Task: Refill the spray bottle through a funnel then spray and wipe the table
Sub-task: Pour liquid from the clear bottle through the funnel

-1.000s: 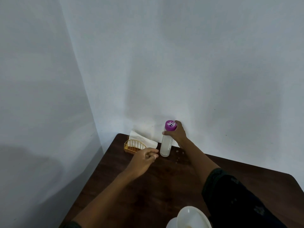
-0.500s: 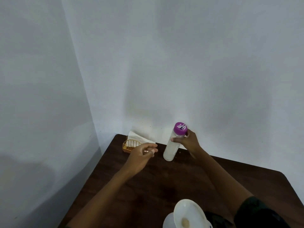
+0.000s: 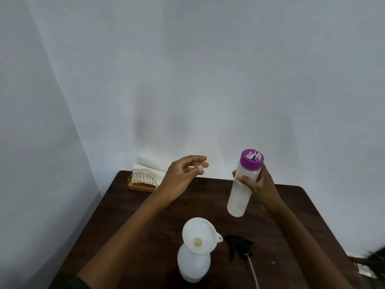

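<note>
Well, white funnel (image 3: 199, 234) atop translucent spray bottle (image 3: 193, 265).

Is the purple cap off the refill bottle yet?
No, the purple cap sits closed on top of the refill bottle, which the right hand grips just below it.

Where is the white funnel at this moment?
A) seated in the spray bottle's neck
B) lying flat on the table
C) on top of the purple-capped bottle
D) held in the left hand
A: the white funnel stands in the neck of the spray bottle.
</note>
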